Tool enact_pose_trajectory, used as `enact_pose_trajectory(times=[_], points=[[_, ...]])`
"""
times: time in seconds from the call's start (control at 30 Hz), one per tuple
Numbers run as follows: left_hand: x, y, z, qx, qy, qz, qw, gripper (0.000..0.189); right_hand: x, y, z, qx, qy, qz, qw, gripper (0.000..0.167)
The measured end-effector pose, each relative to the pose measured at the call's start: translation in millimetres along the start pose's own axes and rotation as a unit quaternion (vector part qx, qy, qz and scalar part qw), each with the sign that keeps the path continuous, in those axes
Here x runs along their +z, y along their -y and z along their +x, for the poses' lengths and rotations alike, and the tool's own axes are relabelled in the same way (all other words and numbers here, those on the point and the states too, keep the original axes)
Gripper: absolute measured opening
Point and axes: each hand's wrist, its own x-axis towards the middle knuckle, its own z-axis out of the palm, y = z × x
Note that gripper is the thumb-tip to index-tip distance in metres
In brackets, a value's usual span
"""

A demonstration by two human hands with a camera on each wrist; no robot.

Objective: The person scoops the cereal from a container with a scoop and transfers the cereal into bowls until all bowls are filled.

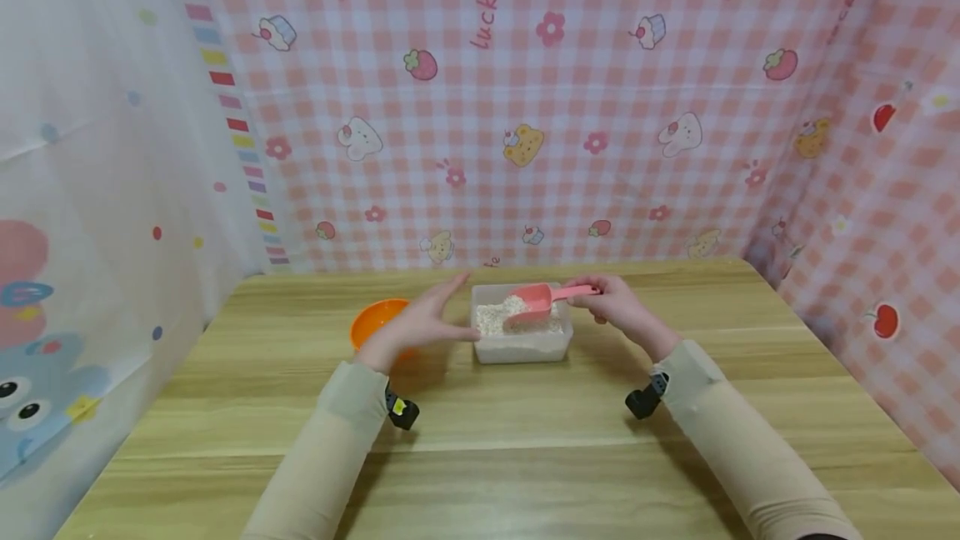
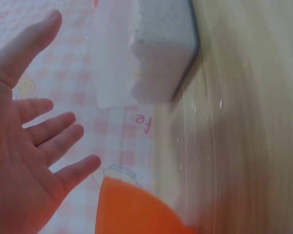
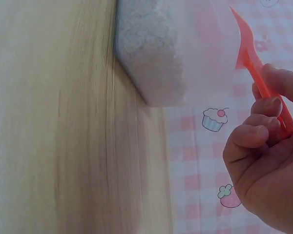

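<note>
My right hand (image 1: 617, 304) grips the handle of a pink scoop (image 1: 534, 300), fingers curled round it in the right wrist view. The scoop's bowl is tilted inside a translucent plastic box (image 1: 522, 351), over pale oat-like flakes (image 1: 491, 319). Spread wide, the fingers and thumb of my left hand (image 1: 420, 323) reach toward the box's left side, the thumb right at its rim in the head view. In the left wrist view that palm (image 2: 19, 161) holds nothing. An orange bowl (image 1: 369, 321) stands left of the box, partly hidden behind my left hand and wrist.
A few pale crumbs (image 2: 195, 109) lie on the wooden table (image 1: 510, 473) beside the box. Behind the table's far edge hangs a pink checked cloth (image 1: 480, 190), with more cloth along the left and right sides.
</note>
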Motion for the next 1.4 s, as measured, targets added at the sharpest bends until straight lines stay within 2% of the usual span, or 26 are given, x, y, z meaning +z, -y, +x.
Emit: enact_pose_trajectory(times=[0.27, 0.5, 0.77, 0.9, 1.2, 1.4], points=[[-14.3, 8.2, -10.7, -0.001, -0.024, -0.002, 0.9997, 0.093, -3.8, 2.4, -0.6, 0.004, 0.001, 0.003, 1.0000, 0.035], [-26.8, 14.7, -20.6, 0.012, -0.017, 0.013, 0.9997, 0.097, -7.7, 6.3, 2.0, 0.008, -0.006, -0.001, 1.0000, 0.038], [-36.9, 24.9, -31.5, -0.027, -0.026, 0.046, 0.9983, 0.105, -4.1, 14.5, 5.1, 0.006, -0.012, -0.002, 0.9999, 0.036], [-41.6, 30.5, -37.6, -0.038, -0.033, 0.044, 0.9978, 0.107, 0.0, 17.8, 6.9, -0.001, -0.005, 0.002, 1.0000, 0.036], [-48.4, 36.6, -49.9, -0.041, -0.049, 0.039, 0.9972, 0.100, 7.8, 21.2, 13.3, -0.018, -0.004, 0.014, 0.9997, 0.032], [-51.1, 44.0, -56.9, -0.050, -0.057, 0.018, 0.9970, 0.102, 15.5, 22.6, 18.9, -0.029, 0.009, 0.018, 0.9994, 0.033]])
